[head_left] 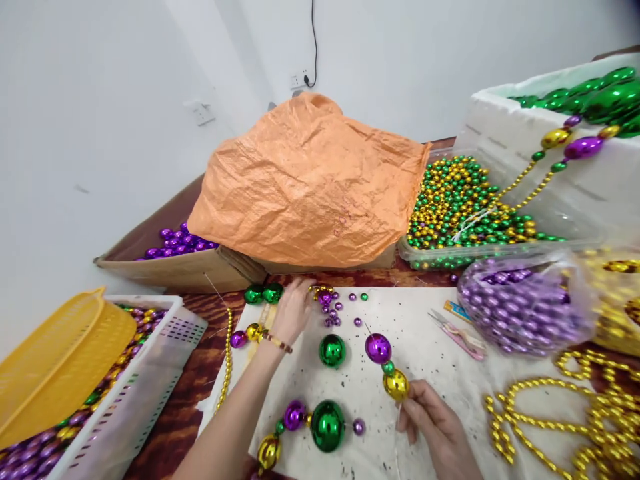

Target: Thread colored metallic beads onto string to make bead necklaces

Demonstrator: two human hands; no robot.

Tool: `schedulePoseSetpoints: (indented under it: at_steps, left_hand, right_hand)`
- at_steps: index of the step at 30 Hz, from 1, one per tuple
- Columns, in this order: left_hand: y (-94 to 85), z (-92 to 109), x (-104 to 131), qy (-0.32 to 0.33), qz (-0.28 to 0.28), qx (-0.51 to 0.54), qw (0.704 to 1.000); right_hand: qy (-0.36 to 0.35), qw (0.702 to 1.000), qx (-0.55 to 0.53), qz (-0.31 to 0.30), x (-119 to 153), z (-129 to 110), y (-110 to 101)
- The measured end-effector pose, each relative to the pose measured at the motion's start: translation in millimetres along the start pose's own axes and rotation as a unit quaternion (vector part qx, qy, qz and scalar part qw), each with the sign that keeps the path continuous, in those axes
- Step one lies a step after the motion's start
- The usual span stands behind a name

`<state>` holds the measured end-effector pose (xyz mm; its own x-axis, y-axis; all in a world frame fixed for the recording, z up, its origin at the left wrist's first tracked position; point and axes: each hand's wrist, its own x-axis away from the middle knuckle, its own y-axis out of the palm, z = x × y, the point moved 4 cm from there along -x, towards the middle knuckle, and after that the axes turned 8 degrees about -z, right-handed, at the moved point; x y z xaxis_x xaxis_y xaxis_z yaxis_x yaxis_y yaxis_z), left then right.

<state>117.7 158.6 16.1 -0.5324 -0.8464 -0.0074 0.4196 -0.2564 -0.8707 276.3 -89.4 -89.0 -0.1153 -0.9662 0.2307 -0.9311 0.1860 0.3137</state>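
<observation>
My right hand [434, 419] is closed on the lower end of a bead string, its fingertips at the large gold bead [396, 385]. Above that bead sit a small green bead [388, 367] and a big purple bead [378, 348], with a thin needle-like tip sticking out at the top. My left hand [294, 305] reaches to the far side of the white cloth [400, 313], beside small gold and purple beads [325, 297]; its fingertips are hard to make out. A loose green ball [333, 351] lies between the hands. Nearer me rests another strung piece with a larger green ball [327, 425].
Pink-handled scissors [463, 337] and a bag of purple beads [525, 303] lie at right, beside gold bead chains [550, 413]. Behind are an orange sack [310, 187] and a clear bin [500, 252] of mixed beads. A white basket [165, 347] stands left.
</observation>
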Motion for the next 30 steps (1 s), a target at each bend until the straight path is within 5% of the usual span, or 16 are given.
schedulePoseSetpoints:
  at_steps: [3,7,12,16,18,21,22,25,30]
  left_hand:
    - [-0.8,-30,-33,-0.008,-0.02,-0.037,0.999]
    - [8.8,-44,-45,-0.015,-0.046,-0.034,0.998]
    - [4.7,-44,-39,-0.027,-0.028,0.045,0.998]
    - [-2.5,-22,-10,-0.031,-0.035,0.179,0.983]
    - [2.9,-2,13,-0.04,-0.085,0.378,0.921]
    - [14.3,31,44,-0.067,-0.133,0.656,0.74]
    - [16.7,40,51,-0.072,-0.134,0.695,0.703]
    - [20.1,57,63,-0.068,-0.13,0.733,0.664]
    - [19.6,65,66,-0.055,-0.124,0.728,0.672]
  right_hand:
    - [0.015,1.0,0.011,-0.01,-3,3,-3]
    - [0.031,0.999,0.011,-0.025,-3,6,0]
    - [0.031,0.999,0.029,-0.02,-1,3,3]
    - [0.029,0.999,0.038,-0.02,1,-4,5]
    - [0.029,0.998,0.044,-0.025,3,-7,6]
    - [0.02,0.997,0.065,-0.042,7,-11,7]
    - [0.017,0.996,0.075,-0.048,9,-12,7]
    - [0.011,0.994,0.092,-0.054,14,-12,6]
    - [0.003,0.993,0.109,-0.052,18,-13,3]
